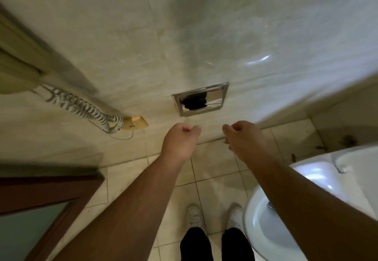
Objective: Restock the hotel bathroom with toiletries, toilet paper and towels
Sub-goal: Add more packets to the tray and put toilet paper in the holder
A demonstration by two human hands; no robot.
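Standing at the wall point(184, 36) beside the toilet point(259, 228), the person holds both arms out low, hands just near of the recessed chrome holder point(201, 102) set in the wall. Left hand point(180, 140): fingers curled into a loose fist, nothing in it. Right hand point(244, 138): seen from the back, fingers curled under; cannot tell if anything small is pinched. Neither hand touches the holder or the wall. The holder looks empty: shiny back plate with a dark reflection, no roll visible, though the frame is blurred. No toilet paper, towels or toiletries anywhere in view, so where the supplies are cannot be told. Judgement: the toilet-paper step is not done, the holder likely needs a roll fitted, and towels and toiletries cannot be checked from here. Wall is pale glossy stone or tile, glare at far right. Floor tiles point(214, 168) are cream with dark grout; some dark debris point(347, 139) lies in the far right corner behind the toilet. At left a coiled cord point(88, 111) hangs down the wall to a yellowish wall plate point(136, 123). A brown door frame with frosted panel point(51, 191) is near left. White shoes point(194, 215) and dark trousers at the near edge.
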